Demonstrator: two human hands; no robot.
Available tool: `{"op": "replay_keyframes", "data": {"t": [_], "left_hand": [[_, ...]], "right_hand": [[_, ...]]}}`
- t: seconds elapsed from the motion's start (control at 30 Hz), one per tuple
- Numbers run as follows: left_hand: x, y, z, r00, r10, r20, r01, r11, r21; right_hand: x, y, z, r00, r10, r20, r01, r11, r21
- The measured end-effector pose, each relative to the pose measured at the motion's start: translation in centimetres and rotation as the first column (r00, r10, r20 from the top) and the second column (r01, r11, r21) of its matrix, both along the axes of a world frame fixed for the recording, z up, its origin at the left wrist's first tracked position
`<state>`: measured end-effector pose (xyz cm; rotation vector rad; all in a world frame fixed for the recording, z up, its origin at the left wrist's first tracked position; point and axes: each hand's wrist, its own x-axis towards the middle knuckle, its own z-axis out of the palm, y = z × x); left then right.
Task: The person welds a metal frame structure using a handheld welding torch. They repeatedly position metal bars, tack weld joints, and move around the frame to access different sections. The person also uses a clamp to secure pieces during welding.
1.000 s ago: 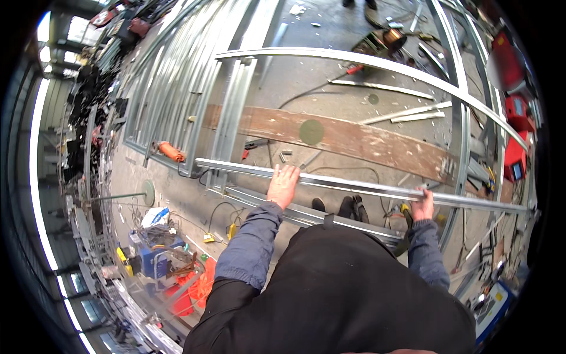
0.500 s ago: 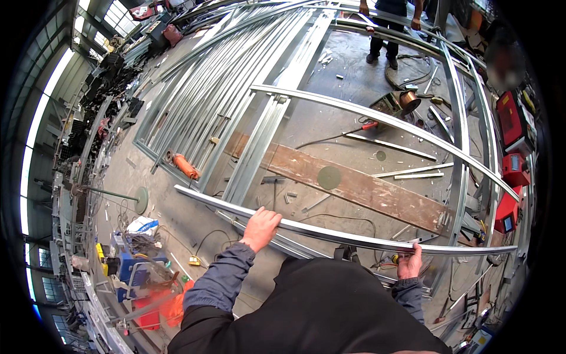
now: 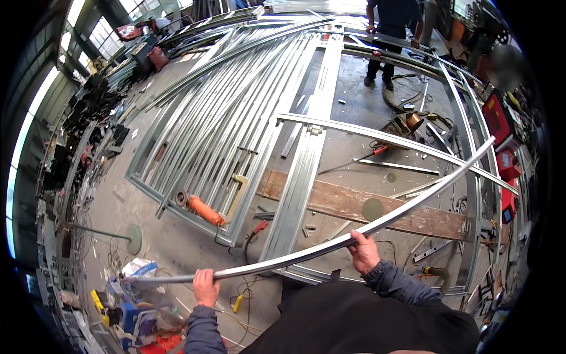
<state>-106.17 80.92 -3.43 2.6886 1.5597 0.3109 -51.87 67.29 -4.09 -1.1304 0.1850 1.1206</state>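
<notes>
Your bar is long, slim and silvery, and it runs across the frame from the lower left to the right side, sweeping upward as it goes. Its length looks bowed, though this lens bends straight edges. A bright, almost white band shines along the upper face, with a darker grey strip below it. The metal looks smooth and bare. Toward the lower left it turns duller and blurs, so you cannot make out that end; the other end is pale and stands out at the right of the frame.

Your left hand, lower left of centre, pinches the bar near its dull end, fingers bent over it. Your right hand, right of centre, grips it from the lower edge, thumb and fingers pressed to the metal.

In view, the bar passes in front of the brown plank and, near its pale end, the rail; you cannot tell whether it touches either. An orange grinder lies left of centre on a silvery metal frame. A person stands at the upper right, beyond a copper-coloured spool.
</notes>
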Motion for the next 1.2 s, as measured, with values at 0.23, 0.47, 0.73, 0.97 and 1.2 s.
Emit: {"op": "replay_keyframes", "data": {"t": [0.23,0.47,0.73,0.97,1.2], "left_hand": [[-20.0,5.6,0.1,0.963,0.267,-0.045,-0.268,0.963,-0.023],[-27.7,9.0,3.1,0.824,0.454,-0.339,-0.468,0.883,0.045],[-24.9,24.3,4.0,0.896,0.365,-0.254,-0.379,0.925,-0.005],[-24.1,40.1,2.8,0.900,0.417,-0.127,-0.433,0.888,-0.153],[-14.3,46.7,-3.0,0.845,0.362,0.394,-0.465,0.861,0.206]], "right_hand": [[-17.5,22.0,-0.2,0.955,0.287,-0.071,-0.284,0.958,0.042],[-28.9,43.4,-0.4,0.881,0.470,-0.050,-0.470,0.883,0.012],[-27.7,67.0,-8.2,0.612,0.751,0.249,-0.735,0.656,-0.172],[-27.0,72.1,-6.1,0.695,0.672,0.256,-0.717,0.673,0.180],[-20.9,47.1,-4.5,0.514,0.677,0.527,-0.844,0.509,0.169]]}}
